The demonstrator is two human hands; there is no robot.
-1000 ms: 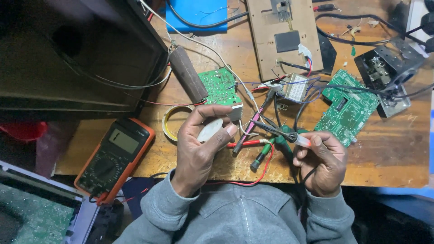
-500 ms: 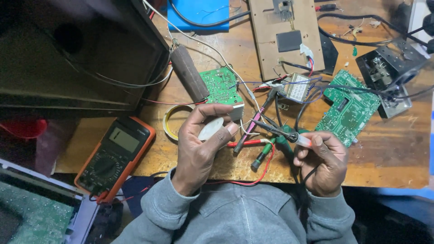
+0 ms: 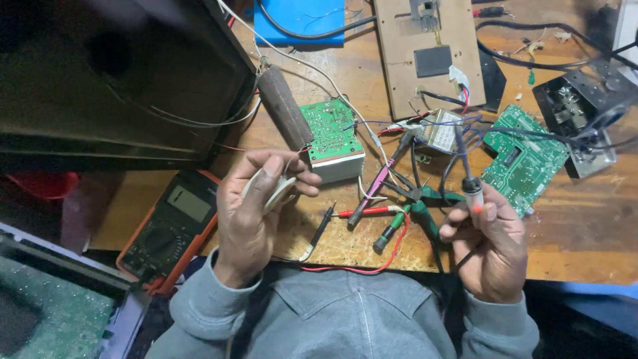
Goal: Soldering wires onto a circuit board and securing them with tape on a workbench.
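We wear a grey sweatshirt with a zip down the front; its ribbed cuffs bunch at the wrists of our bare left hand [image 3: 249, 219] and right hand [image 3: 488, 249].

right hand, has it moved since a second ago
Barely. The right hand still holds the soldering iron at about the same spot beside the green board, at most a touch lower.

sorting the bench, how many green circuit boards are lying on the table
2. One green circuit board sits on a white block beside the left hand; another lies above the right hand. Others may be hidden.
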